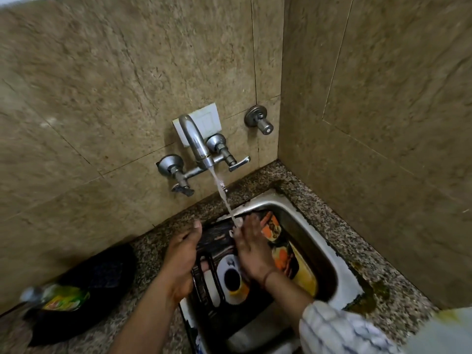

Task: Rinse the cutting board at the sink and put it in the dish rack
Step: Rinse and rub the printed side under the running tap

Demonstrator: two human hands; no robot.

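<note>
The cutting board [281,254] is dark with a printed picture of a coffee cup and orange slices. It lies tilted inside the steel sink [339,272]. My left hand [181,256] grips its left edge, thumb pointing up toward the wall. My right hand [250,249] lies flat on the board's face with fingers spread, holding nothing. Water [222,192] runs from the tap [196,141] and lands on my right fingertips and the board's top edge. I see no dish rack.
Two lever handles [237,162] flank the spout on the tiled wall, and a separate valve [260,121] is to the right. A black object [102,274] with a green packet [63,300] lies on the granite counter at left. The right counter [367,297] is wet and stained.
</note>
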